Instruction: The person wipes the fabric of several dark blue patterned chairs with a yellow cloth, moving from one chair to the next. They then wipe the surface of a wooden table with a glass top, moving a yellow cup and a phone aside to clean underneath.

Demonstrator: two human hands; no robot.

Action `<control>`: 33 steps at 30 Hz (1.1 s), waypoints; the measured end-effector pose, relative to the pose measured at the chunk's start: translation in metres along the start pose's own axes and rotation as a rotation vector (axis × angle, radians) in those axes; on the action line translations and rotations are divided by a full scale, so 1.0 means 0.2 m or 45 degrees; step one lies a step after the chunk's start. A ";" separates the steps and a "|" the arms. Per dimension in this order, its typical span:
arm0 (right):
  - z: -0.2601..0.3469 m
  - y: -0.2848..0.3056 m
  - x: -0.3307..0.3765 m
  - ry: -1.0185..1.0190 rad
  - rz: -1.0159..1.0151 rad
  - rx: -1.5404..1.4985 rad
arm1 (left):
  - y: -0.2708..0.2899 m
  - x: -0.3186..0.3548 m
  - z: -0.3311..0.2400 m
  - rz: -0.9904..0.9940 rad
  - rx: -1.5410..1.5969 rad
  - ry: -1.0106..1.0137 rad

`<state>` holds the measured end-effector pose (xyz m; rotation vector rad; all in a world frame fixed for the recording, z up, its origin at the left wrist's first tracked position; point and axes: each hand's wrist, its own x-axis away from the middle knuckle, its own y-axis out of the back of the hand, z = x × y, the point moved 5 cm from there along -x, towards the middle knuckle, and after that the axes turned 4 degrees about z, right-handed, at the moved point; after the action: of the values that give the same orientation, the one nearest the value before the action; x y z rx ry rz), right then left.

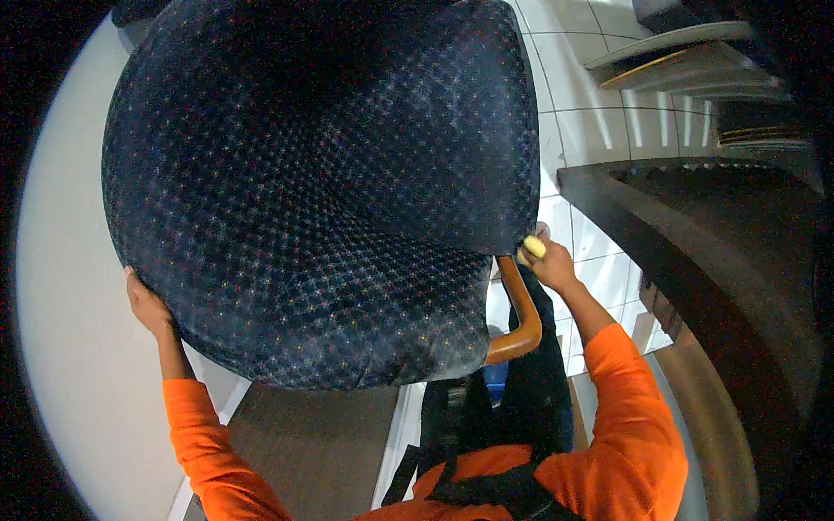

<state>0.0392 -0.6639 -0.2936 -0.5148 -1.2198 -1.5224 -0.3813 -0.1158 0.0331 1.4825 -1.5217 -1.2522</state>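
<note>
A large armchair (287, 217) with dark blue patterned upholstery fills the upper left and middle. Its bent wooden armrest (526, 326) sticks out at the lower right. My left hand (148, 302) grips the chair's rounded left edge, its fingertips partly hidden along the rim. At the opposite side, my right hand (549, 262) is closed on a small yellow object (534, 247), whose kind I cannot make out. That hand sits right beside the fabric's lower right corner, just above the armrest. The chair's upper part lies in deep shadow.
A pale wall (65, 260) curves along the left. Dark wooden furniture (678, 252) stands close on my right. White floor tiles (591, 226) show between it and the chair. Farther off at the upper right are more furniture pieces (695, 65). A brown surface (304, 451) lies below the chair.
</note>
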 end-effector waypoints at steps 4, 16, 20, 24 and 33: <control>-0.33 0.05 -0.07 0.022 -0.190 -0.707 | -0.09 0.07 -0.20 0.026 0.133 0.166; -0.03 -0.27 0.13 -0.023 0.246 -0.781 | -0.07 0.04 -0.15 0.022 0.028 0.133; 0.26 0.01 0.55 0.122 0.639 -0.850 | -0.05 0.03 -0.07 -0.003 -0.036 0.070; 0.52 0.15 0.92 0.530 0.161 -0.451 | -0.10 0.06 -0.11 -0.044 -0.169 0.264; 1.12 0.07 1.25 1.027 -0.175 -0.485 | 0.00 0.06 -0.16 -0.060 -0.095 0.252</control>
<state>-0.0929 -0.5802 0.0029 -0.0224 -0.3473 -1.8303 -0.3527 -0.1328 0.0407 1.5521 -1.3047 -1.1391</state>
